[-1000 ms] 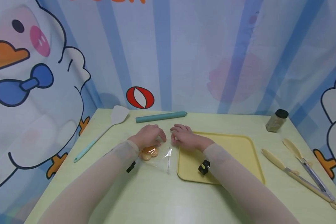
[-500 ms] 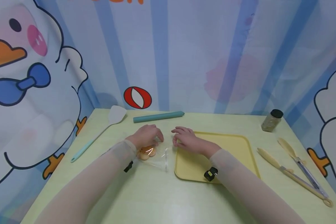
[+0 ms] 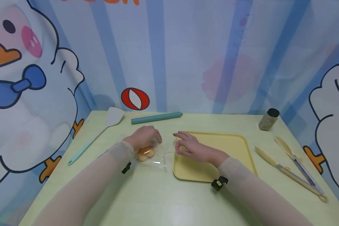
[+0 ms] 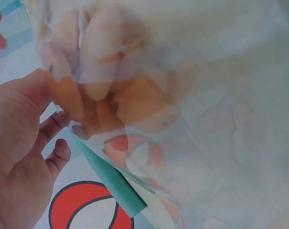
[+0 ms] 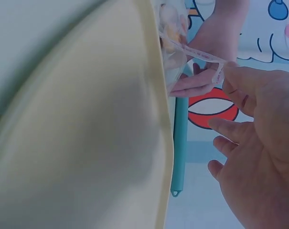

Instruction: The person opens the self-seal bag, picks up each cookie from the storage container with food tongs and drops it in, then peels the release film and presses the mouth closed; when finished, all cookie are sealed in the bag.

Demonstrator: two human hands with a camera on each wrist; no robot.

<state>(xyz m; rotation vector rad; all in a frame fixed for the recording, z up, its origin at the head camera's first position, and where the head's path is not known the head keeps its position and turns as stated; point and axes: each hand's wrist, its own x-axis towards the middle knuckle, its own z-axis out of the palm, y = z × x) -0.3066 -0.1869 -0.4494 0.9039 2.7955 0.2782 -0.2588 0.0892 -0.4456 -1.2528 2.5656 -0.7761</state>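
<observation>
My left hand [image 3: 145, 137] grips the top of a clear plastic bag [image 3: 158, 161] left of the yellow tray. Inside the bag lie orange-brown rounded pieces [image 3: 145, 153], like small buns or biscuits. In the left wrist view the bag [image 4: 220, 119] fills much of the picture, with the thumb and fingers at its edge. My right hand [image 3: 196, 149] is over the tray's left part, thumb and forefinger pinching the end of a thin clear printed strip [image 5: 199, 54]. That strip runs from the bag across to the right fingertips; the other right fingers are spread.
The yellow tray [image 3: 226, 141] lies under the right hand. Behind the hands is a teal rod [image 3: 156, 118], with a spatula [image 3: 114, 116] to the left. A black-lidded jar [image 3: 268, 120] and tongs [image 3: 291, 175] are on the right. A printed curtain [image 3: 183, 62] stands behind the table.
My right hand has drawn away from the bag, rightward and toward me over the tray. The left hand keeps its grip on the bag. The head view has shifted slightly.
</observation>
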